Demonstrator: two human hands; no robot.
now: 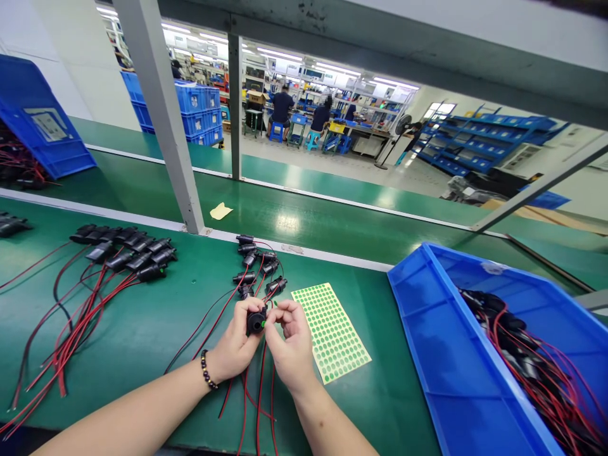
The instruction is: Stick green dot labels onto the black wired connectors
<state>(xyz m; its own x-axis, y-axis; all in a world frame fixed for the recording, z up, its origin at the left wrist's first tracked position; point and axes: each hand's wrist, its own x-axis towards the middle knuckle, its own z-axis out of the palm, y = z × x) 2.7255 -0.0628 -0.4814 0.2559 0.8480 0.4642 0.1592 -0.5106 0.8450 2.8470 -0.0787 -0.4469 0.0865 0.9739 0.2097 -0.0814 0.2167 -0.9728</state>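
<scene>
A small black plug (256, 322) with red and black wires sits low in the middle of the frame, pinched in the fingers of the left hand (237, 345), which is curled closed around it and wears a dark bead bracelet (207, 370) at the wrist. The right hand (291, 345) is just beside it, its fingertips (275, 311) drawn narrow together and touching the front of the plug, where a bit of green shows. The wires (259, 392) hang down between the 2 forearms toward the bottom edge. Just right of the hands lies a sheet of green round stickers (332, 332), flat on the green table (156, 329). Just above the hands a small cluster of like plugs (256, 266) lies with wires trailing. Toward the left of the frame a larger row of plugs (128, 250) rests with long red and black wires fanning to the lower left. At the right a blue bin (441, 354) holds a tangle of more wired plugs. A tilted blue crate (35, 120) sits in the upper left, and people sit at benches far back in the upper middle.
</scene>
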